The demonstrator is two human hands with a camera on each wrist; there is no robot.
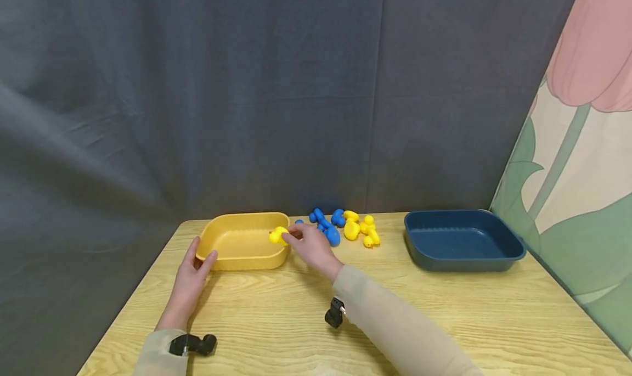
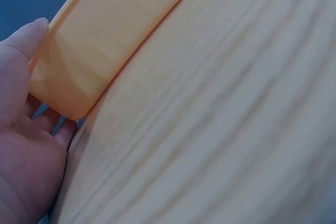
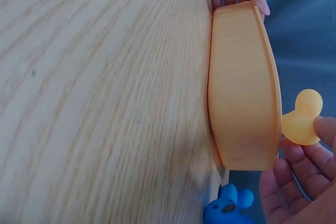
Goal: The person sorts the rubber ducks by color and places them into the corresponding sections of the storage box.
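Yellow duck pinched by right hand; rt wrist view only shows grip.

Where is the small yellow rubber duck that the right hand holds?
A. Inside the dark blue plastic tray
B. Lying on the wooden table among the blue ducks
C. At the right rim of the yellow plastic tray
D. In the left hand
C: the right hand pinches the small yellow rubber duck right at the rim of the yellow plastic tray, as the right wrist view also shows.

txt/labels: none legible | brands/nos: none — trays, toys, table all unmarked
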